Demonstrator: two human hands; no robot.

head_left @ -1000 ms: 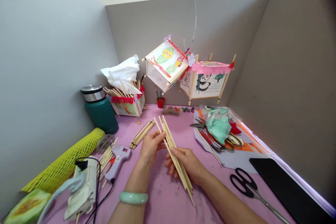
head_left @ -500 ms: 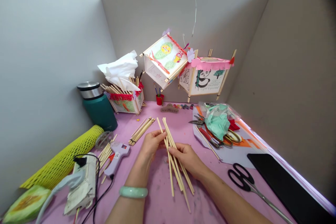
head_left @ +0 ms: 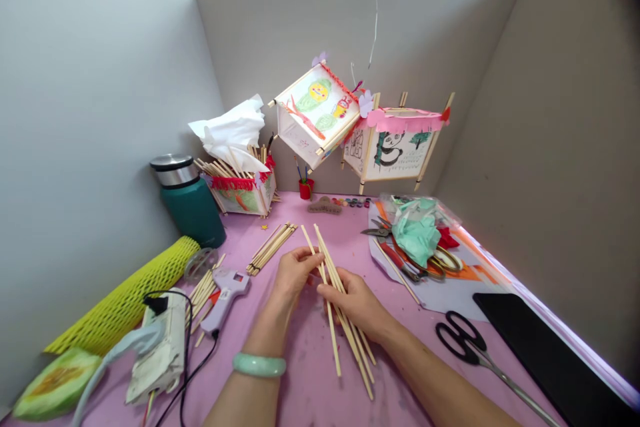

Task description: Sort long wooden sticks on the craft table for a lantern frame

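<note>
**A loose fan of sticks, gripped in both sets of fingers**

My left fingers (head_left: 309,264) pinch the thin wooden sticks (head_left: 327,259) near their upper ends; my right fingers (head_left: 331,295) close around them lower down. One stick splays left of the others. I judge that I am separating or evening them; shifting them calls for a light pinch, letting single sticks slide without spilling the rest. How many I have, I can't tell.

The sticks are above the pink-covered worktop (head_left: 310,390), and I place everything by them. Far left lie the cut melon (head_left: 57,383), yellow netting (head_left: 125,293) and power strip (head_left: 160,353), with the teal bottle (head_left: 193,213) behind. Closer on the left are the glue gun (head_left: 223,300) and tied bundles (head_left: 273,250). Beyond the sticks hang decorated paper lanterns (head_left: 400,157), before the grey partition (head_left: 280,27). To the right are pliers (head_left: 400,260) by crumpled green wrap (head_left: 416,233), then nearer me the scissors (head_left: 510,383), and farthest right a black slab (head_left: 545,360).
</note>
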